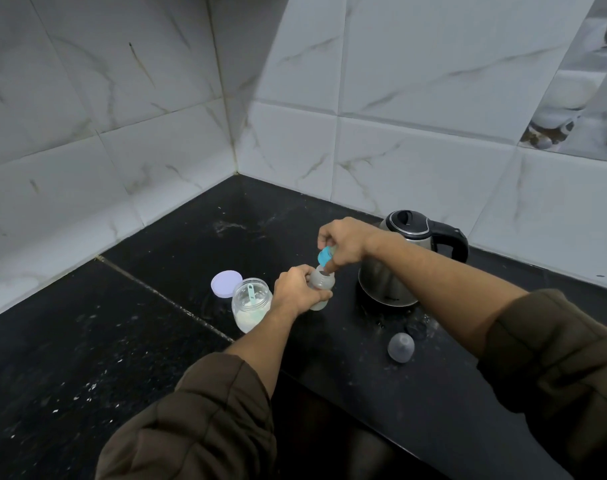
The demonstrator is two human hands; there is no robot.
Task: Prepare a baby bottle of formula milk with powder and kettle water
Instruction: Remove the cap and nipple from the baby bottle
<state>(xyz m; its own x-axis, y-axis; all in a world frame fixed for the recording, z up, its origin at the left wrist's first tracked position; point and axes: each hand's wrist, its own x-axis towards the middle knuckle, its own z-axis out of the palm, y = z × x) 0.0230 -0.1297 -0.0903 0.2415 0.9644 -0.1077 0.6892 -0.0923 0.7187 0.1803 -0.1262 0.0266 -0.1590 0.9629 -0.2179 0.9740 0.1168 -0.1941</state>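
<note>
My left hand curls round the baby bottle, and my right hand pinches a small blue piece tipped at the bottle's open mouth, mid-way across the black table. Scoop or screw ring, the blue piece is too small to tell. The bottle appears to stand on the table, and what it holds is unclear through its cloudy wall.

The step, as I judge it, wants a firm left grip that keeps the bottle upright. The right hand should bring the blue piece square over the narrow mouth, so nothing spills or seats crooked.

Just left of my left hand stands the open powder jar, partly filled, with a green scoop inside. Its lilac lid lies just beside it on the far side. To the right, the steel kettle sits close behind my right wrist, so a careless elbow could knock it. A clear dome cap lies near and right, apart from the rest. Pale specks and smears mark the table.
</note>
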